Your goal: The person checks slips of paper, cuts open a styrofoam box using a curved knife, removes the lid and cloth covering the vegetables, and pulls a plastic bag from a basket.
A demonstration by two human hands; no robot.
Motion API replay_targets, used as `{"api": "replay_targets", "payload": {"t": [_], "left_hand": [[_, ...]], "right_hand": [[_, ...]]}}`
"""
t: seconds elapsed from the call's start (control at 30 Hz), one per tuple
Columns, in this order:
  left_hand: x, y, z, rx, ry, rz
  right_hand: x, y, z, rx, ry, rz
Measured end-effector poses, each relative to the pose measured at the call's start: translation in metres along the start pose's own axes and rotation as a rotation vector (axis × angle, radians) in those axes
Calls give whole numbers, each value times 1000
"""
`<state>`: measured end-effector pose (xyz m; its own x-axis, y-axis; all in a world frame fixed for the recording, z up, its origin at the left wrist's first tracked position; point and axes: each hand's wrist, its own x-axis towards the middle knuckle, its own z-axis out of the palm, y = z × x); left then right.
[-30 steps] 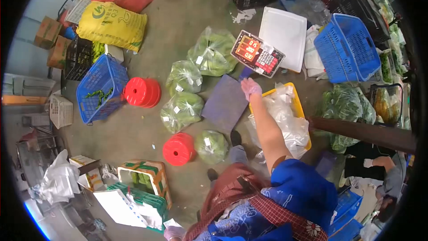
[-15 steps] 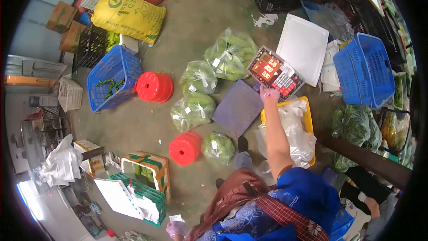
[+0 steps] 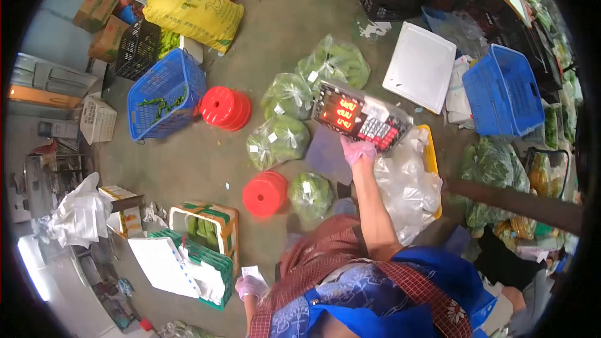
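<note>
1. Our left hand (image 3: pixel 250 286) has its fingers clamped on a white slip (image 3: pixel 251 271).
2. Left of our right fingers, four bags of greens (image 3: pixel 286 145) look filled and labelled.
3. Our right hand (image 3: pixel 359 151) meets the near edge of the scale display (image 3: pixel 364 116); whether it's clamped, we cannot tell.
4. Rightward, clear plastic bags (image 3: pixel 410 191) look unfilled.

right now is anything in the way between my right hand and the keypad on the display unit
Nothing visible is. Your right hand is at the lower edge of the display unit, right beside the keypad. The clear plastic bags lie beside the forearm, not between.
</note>
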<state>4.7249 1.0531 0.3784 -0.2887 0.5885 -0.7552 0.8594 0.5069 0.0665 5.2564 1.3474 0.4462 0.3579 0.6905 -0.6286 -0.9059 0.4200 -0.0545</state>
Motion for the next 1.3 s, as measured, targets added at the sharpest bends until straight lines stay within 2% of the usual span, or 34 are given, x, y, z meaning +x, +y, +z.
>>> {"api": "replay_targets", "payload": {"t": [0.03, 0.1, 0.13, 0.2, 0.23, 0.27, 0.3, 0.33, 0.37, 0.4, 0.43, 0.47, 0.5, 0.57, 0.6, 0.63, 0.67, 0.7, 0.77, 0.93, 1.0, 1.03, 1.1, 1.17, 1.2, 1.23, 1.27, 1.3], "left_hand": [[8, -1, -2, 351, 72, 79], [19, 0, -26, 214, 155, 37], [29, 11, -41, 586, 154, 82], [71, -12, -53, 563, 87, 169], [87, -28, -58, 631, 111, 235], [107, -40, -67, 697, 141, 310], [128, -45, -80, 768, 176, 403], [147, -39, -90, 842, 217, 519], [146, -38, -117, 936, 160, 760], [141, -32, -136, 685, 109, 568], [148, -29, -149, 604, 81, 540], [157, -36, -159, 591, 65, 563], [165, -43, -165, 624, 64, 605], [180, -44, -170, 686, 77, 703], [182, -41, -173, 713, 92, 752], [193, -9, -175, 739, 89, 802], [212, 63, -219, 830, -14, 764], [219, 95, -232, 865, -31, 795], [231, 152, -251, 930, -50, 867], [252, 299, -272, 1068, -97, 1067], [257, 355, -284, 1130, -114, 1133], [258, 383, -291, 1159, -123, 1166], [253, 438, -301, 1218, -130, 1242], [248, 484, -304, 1277, -147, 1310], [246, 507, -303, 1311, -155, 1346], [245, 530, -298, 1345, -171, 1376], [243, 555, -291, 1375, -180, 1411], [237, 579, -286, 1401, -191, 1448]], "right_hand": [[-20, 5, 7, -43, -5, -23], [-62, 18, 14, -95, -18, -36], [-86, 21, 14, -109, -22, -27], [-135, 29, 10, -125, 77, 3], [-160, 37, 6, -221, -101, -95], [-187, 47, 2, -332, -136, -178], [-191, 47, -20, -1104, -145, -444], [-212, 48, -30, -1401, -146, -632], [-238, 53, -38, -1716, -97, -846], [-260, 57, -44, -2061, -2, -984], [-275, 60, -49, -2390, 133, -1083], [-290, 62, -58, -2570, 239, -1134], [-308, 66, -70, -2607, 310, -1152], [-330, 63, -122, -1692, 44, -955], [-312, 66, -95, -1325, 57, -743], [-296, 69, -68, -787, 85, -587], [-272, 72, -49, -338, 177, -513], [-268, 74, -52, -492, 192, -536], [-274, 81, -49, -554, 295, -575], [-299, 113, 7, -85, 668, -610], [-246, 115, -57, -214, 647, -603], [-228, 118, -74, 34, 505, -651], [-212, 122, -102, -276, 571, -726], [-224, 137, -134, -1380, 1000, -564], [-227, 151, -147, -1925, 1175, -351], [-226, 168, -146, -1443, 1066, -1058], [-225, 184, -145, -1080, 712, -1659], [-228, 194, -130, -1198, 918, -1547]]}}
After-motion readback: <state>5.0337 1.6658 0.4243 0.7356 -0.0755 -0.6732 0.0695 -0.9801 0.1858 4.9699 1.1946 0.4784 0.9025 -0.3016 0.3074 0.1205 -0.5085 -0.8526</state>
